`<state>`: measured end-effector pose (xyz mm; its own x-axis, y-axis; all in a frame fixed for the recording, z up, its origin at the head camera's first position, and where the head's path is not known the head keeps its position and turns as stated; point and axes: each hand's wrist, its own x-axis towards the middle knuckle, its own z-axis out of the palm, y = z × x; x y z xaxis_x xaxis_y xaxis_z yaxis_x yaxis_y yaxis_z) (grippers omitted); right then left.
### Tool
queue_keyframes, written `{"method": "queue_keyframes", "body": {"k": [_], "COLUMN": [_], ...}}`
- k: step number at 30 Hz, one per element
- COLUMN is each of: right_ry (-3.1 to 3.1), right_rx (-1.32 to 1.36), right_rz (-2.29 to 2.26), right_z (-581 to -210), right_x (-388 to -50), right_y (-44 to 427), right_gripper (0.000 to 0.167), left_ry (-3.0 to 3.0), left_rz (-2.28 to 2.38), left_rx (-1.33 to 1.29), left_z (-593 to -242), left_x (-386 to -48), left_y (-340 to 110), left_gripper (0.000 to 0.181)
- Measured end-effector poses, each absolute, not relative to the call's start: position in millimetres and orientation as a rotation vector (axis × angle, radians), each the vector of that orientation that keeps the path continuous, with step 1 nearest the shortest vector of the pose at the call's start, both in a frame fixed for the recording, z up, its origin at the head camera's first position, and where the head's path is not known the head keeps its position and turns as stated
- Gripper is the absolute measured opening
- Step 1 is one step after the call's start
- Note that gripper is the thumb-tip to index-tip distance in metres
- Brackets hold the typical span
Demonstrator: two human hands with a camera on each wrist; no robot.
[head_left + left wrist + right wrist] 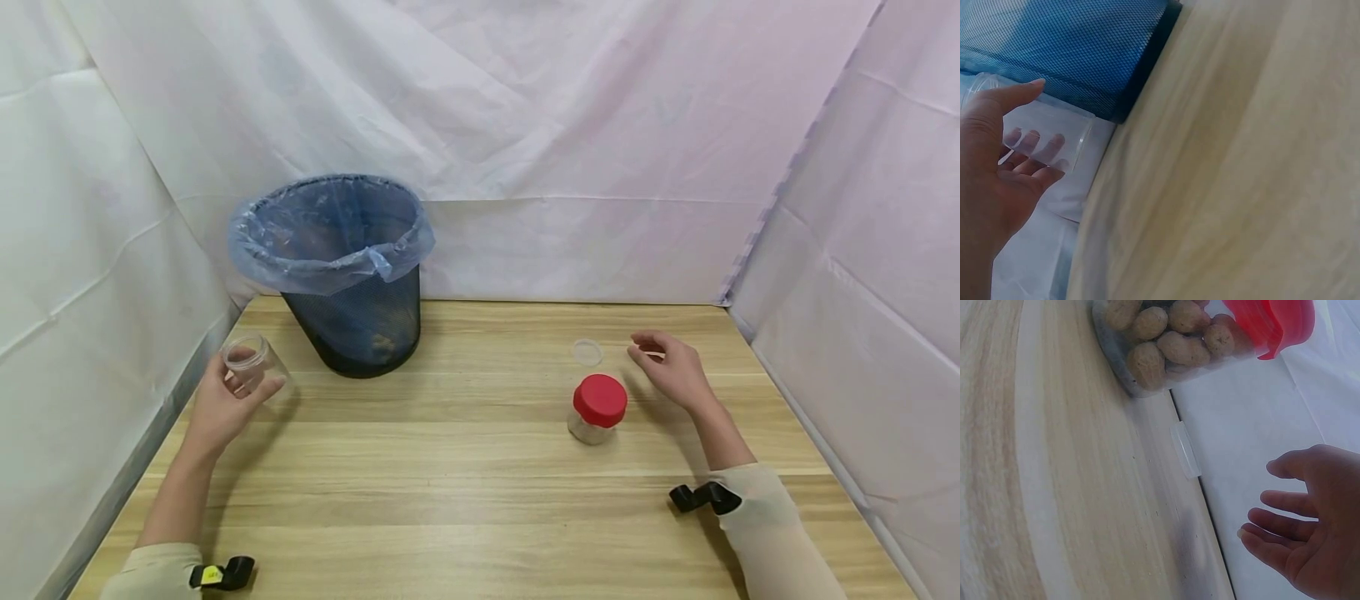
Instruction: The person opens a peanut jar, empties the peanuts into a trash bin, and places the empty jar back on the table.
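Observation:
At the table's left side my left hand [225,408] grips an uncapped clear jar [258,367], thumb on one side and fingers round the other. The left wrist view shows the jar [1054,122] see-through, with no contents visible. Over the right part of the table, my right hand [671,371] has its fingers loosely bent and holds nothing. Just left of it lies a thin, translucent round lid [588,352]. Nearer the front stands a clear jar with a red lid [601,400]; brown, rough-shelled nuts [1175,347] fill it in the right wrist view.
A dark mesh wastebasket [360,321] lined with a blue plastic bag [330,262] stands at the back left, just right of the left hand. White cloth [570,125] hangs behind and along both sides of the wooden table [450,467].

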<state>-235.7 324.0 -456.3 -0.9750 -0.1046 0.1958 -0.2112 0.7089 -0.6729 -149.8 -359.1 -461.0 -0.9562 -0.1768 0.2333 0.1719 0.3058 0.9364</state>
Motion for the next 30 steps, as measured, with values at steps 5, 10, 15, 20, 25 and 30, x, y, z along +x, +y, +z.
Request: {"method": "queue_keyframes", "body": {"k": [5,10,15,20,25,30], "right_ry": [-2.769,-2.769,-2.771,-2.766,-2.775,-2.775], "right_rx": [0.259,0.261,0.259,0.261,0.256,0.252], "right_rz": [1.112,1.112,1.111,1.115,1.112,1.115], "right_z": [-456,-456,-455,-455,-456,-455], "right_x": [-236,-235,-235,-236,-236,-234], "right_y": [324,324,324,324,324,324], "right_gripper": [0.047,0.047,0.048,0.047,0.048,0.048], "left_ry": [-2.364,-2.390,-2.416,-2.441,-2.474,-2.521], "left_rz": [-1.617,-1.595,-1.590,-1.581,-1.592,-1.571], "left_rx": [0.018,0.017,0.019,0.014,0.011,0.025], "left_z": [-467,-470,-473,-475,-476,-475], "left_x": [-149,-150,-151,-152,-152,-153], "left_y": [-360,-359,-361,-362,-362,-361], "left_gripper": [0.053,0.053,0.052,0.054,0.056,0.059]}}
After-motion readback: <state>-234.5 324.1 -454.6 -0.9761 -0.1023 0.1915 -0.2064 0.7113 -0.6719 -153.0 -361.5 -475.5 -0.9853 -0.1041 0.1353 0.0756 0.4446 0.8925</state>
